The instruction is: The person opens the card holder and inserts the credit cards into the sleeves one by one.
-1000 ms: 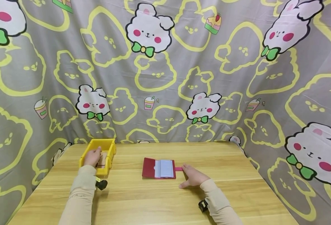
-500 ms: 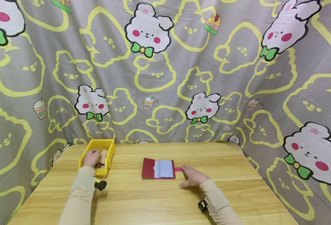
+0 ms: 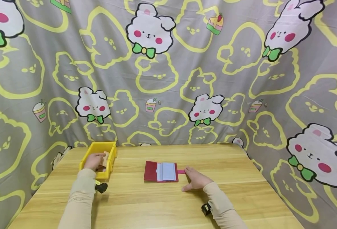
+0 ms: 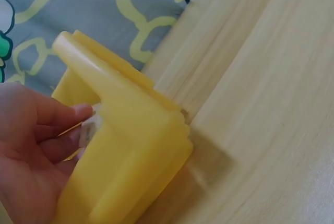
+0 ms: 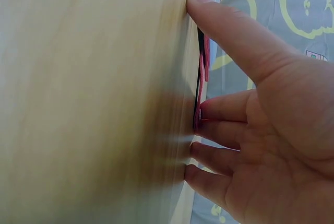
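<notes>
My left hand [image 3: 94, 161] reaches into a yellow plastic bin [image 3: 113, 159] at the left of the table. In the left wrist view, its curled fingers [image 4: 60, 145] hold a pale flat piece [image 4: 90, 129] with faint dark marks, partly hidden behind the bin's wall. The same beige piece shows by the fingertips in the head view. A red card holder [image 3: 151, 171] lies spread on the table, its clear bluish sleeves [image 3: 169, 171] facing up. My right hand [image 3: 198, 179] rests at its right side, fingers extended, fingertips on the pink strap [image 3: 181, 171] and tabletop, thumb spread apart.
The wooden table [image 3: 145, 206] runs back to a grey curtain [image 3: 168, 127] printed with rabbits and yellow outlines. Small bits lie low in the bin beneath the left hand. Black wrist cameras hang under both sleeves.
In the bin, my left fingers have shifted slightly and the beige piece has tilted up beside them. The right hand and card holder stay as they were.
</notes>
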Tool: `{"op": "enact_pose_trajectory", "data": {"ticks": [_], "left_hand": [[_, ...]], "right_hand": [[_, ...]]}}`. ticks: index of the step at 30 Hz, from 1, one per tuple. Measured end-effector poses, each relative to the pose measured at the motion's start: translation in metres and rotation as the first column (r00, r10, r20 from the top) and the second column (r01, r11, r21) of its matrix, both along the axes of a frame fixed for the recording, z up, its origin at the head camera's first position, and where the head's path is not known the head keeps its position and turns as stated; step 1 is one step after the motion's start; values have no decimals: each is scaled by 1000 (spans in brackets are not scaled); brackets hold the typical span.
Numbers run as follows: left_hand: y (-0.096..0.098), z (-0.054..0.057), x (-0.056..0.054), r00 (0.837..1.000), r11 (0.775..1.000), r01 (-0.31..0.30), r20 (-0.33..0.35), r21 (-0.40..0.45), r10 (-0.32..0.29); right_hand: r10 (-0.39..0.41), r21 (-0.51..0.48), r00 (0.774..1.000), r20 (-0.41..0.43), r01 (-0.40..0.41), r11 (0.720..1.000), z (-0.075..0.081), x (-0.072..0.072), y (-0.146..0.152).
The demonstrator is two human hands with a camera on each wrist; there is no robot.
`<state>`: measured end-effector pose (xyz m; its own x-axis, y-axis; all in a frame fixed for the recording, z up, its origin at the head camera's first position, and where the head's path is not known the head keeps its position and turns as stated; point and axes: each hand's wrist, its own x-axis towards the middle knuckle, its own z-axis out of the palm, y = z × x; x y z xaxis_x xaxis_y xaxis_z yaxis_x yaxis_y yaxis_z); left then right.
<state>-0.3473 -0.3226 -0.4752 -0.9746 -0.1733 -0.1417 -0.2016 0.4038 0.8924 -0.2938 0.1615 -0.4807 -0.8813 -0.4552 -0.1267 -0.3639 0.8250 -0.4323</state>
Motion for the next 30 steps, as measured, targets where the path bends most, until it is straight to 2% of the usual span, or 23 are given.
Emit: {"op": "enact_pose_trajectory", "data": {"ticks": [5,9,12,15,19,21,26,30], "left_hand": [[-4,-3,-2,998,997,-54,-28,53,56],[-4,3,0,996,995,-70,-50,67,73],[-2,13,4,994,993,-72,-73,91,78],[0,27,8,989,997,-73,-129,29,76],[5,48,12,972,993,-102,-216,-59,87],[11,59,14,965,992,-110,-246,-68,90],[29,79,15,953,997,-75,-294,-15,67],[50,88,15,948,998,-9,-316,65,29]], "right_hand": [[2,-8,1000,9,-2,1000,-1,0,0],[1,-5,1000,12,-1,1000,-1,0,0],[3,1,1000,7,-3,1000,0,1,0],[4,1,1000,6,-4,1000,0,1,0],[5,0,1000,8,-5,1000,-1,0,0],[4,-1,1000,8,-4,1000,-2,0,-1],[0,-7,1000,11,0,1000,0,0,-1],[-4,-11,1000,13,4,1000,1,1,-1]]}}
